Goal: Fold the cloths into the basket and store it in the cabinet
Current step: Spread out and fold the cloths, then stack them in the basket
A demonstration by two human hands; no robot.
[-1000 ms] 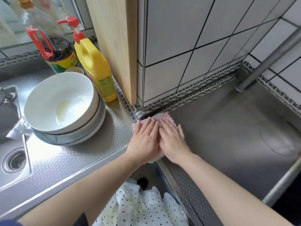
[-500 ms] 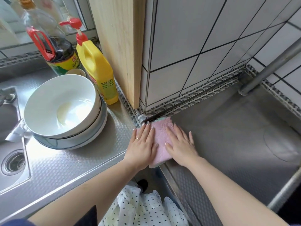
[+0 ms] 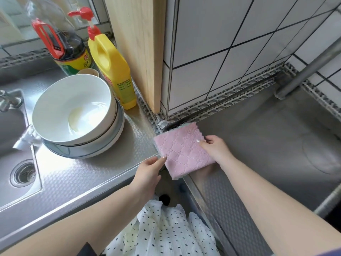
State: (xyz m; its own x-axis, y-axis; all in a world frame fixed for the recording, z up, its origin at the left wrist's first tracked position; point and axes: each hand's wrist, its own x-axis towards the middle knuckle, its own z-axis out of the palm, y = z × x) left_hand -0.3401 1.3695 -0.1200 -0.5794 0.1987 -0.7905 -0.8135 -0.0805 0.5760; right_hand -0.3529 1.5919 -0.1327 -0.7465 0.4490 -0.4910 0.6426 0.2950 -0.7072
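A folded pink cloth (image 3: 181,150) with a quilted texture lies at the inner corner of the steel counter (image 3: 77,178), its near end hanging over the counter's gap. My right hand (image 3: 215,148) pinches its right edge with thumb and fingers. My left hand (image 3: 149,170) pinches the cloth's near left corner. A thin green-blue layer shows at the cloth's far and near edges. No basket or cabinet is in view.
Stacked white bowls (image 3: 73,115) sit left of the cloth, with a yellow pump bottle (image 3: 112,71) and a dark sauce bottle (image 3: 68,50) behind. A sink drain (image 3: 23,174) is at far left. A wooden board (image 3: 140,48) leans on the tiled wall. A metal pipe (image 3: 310,65) stands at right.
Both hands pressed flat on the cloth before. They have since slid apart to its edges and now pinch it, uncovering the pink surface.
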